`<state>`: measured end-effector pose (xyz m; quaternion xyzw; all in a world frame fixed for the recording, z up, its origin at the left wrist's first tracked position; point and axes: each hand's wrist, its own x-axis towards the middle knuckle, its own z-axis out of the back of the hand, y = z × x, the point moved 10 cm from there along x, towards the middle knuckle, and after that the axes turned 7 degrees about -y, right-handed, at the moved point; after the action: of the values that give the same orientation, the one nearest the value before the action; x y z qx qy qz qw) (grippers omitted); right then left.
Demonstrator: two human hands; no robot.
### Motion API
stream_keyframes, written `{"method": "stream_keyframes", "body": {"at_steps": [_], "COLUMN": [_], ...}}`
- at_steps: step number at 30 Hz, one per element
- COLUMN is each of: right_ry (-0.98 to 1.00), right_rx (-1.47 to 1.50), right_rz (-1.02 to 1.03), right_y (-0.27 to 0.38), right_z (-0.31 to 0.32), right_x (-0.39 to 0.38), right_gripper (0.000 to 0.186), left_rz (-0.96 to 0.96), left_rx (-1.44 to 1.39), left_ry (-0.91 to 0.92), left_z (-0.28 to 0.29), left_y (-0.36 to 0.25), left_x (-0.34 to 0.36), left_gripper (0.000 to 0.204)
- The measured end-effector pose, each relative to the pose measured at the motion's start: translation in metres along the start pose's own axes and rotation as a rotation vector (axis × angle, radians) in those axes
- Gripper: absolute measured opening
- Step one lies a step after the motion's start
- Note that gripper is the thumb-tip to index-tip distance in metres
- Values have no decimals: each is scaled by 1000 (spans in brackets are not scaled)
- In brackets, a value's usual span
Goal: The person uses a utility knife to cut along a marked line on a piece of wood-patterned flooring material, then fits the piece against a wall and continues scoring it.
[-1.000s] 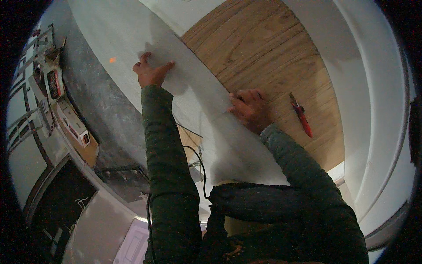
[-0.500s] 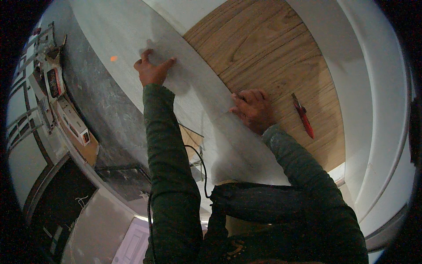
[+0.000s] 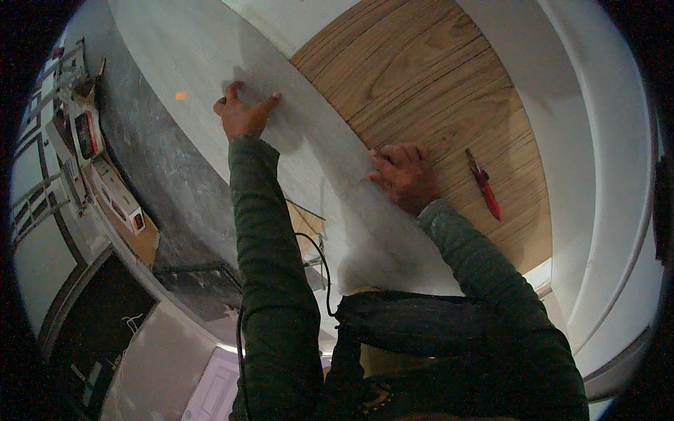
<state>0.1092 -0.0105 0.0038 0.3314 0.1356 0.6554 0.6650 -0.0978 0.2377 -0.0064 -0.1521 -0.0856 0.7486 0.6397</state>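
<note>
My left hand (image 3: 246, 112) rests with spread fingers on a long pale grey strip (image 3: 175, 56), right of a small orange tag (image 3: 180, 95). My right hand (image 3: 407, 175) is lower down, fingers bunched and curled at the seam between that strip and a wood-grain panel (image 3: 407, 63); whatever is under its fingertips is hidden. A red-handled cutting tool (image 3: 486, 186) lies on the wood panel to the right of my right hand, its narrow end upward.
A dark mottled surface (image 3: 154, 140) runs along the left, beside cartons (image 3: 116, 193) and metal framing. A white curved moulding (image 3: 604, 175) borders the right. A black cable (image 3: 324, 274) hangs between my arms. A pale door (image 3: 210, 389) shows at lower left.
Both hands have shifted very slightly to the right in the picture since a second ago, staying on the same surfaces. Otherwise little differs.
</note>
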Motion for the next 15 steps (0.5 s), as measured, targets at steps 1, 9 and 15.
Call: {"method": "stream_keyframes", "body": {"at_steps": [1,9,15], "right_ry": [2,21,16], "right_rx": [3,22,-29], "right_rz": [2,-20,-30], "right_y": [0,-2,-1], "right_z": [0,-1,-2], "right_x": [0,-2,-3], "right_gripper": [41,39,39], "left_rz": [2,-10,-36], "left_rx": [3,19,42], "left_ry": [-2,-9,-4], "left_z": [0,-2,-3], "left_y": [0,-1,5], "left_x": [0,0,5], "left_gripper": [84,82,81]}}
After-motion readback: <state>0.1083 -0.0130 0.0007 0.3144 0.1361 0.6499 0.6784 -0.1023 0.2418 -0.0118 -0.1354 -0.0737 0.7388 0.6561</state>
